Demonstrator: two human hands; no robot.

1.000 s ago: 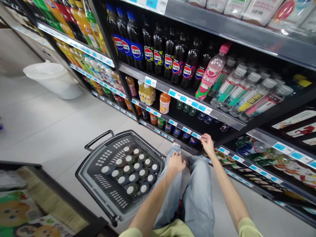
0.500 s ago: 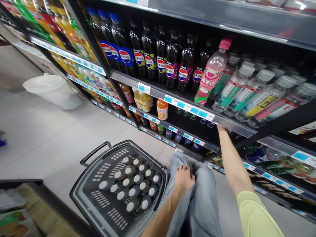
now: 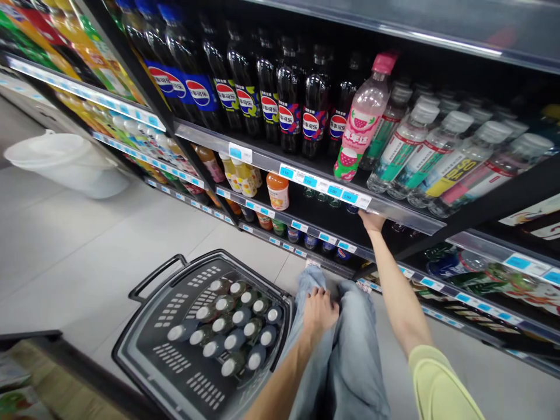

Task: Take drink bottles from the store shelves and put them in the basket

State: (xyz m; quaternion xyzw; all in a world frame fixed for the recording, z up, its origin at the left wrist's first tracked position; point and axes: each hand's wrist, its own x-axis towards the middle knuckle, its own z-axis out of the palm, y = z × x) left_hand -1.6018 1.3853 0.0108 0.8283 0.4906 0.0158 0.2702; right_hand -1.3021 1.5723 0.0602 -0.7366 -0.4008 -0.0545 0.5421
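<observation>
My left hand [image 3: 321, 312] lies on the knee of my light blue jeans [image 3: 356, 350], fingers stretched over the denim, holding nothing. My right hand [image 3: 371, 221] reaches under the clear front edge of the middle shelf [image 3: 406, 217], into the level below. That edge hides most of its fingers, so their grip cannot be made out. Close to the fingertips shows the bottom of a dark blue bottle [image 3: 351, 208]. Beside my left leg stands a dark grey shopping basket [image 3: 175, 309] on the floor, with several white-capped bottles [image 3: 234, 338] upright inside.
Above my right hand, a pink-capped bottle [image 3: 363, 116] stands beside clear water bottles [image 3: 405, 146] and dark cola bottles [image 3: 317, 99]. An orange drink bottle [image 3: 278, 191] sits one level down. A white tub [image 3: 74, 163] is on the floor at left; a black-edged stand [image 3: 56, 361] fills the lower left.
My right hand has shifted left and come partly into sight below the shelf edge. My left hand stays on the knee. The whole view has moved slightly.
</observation>
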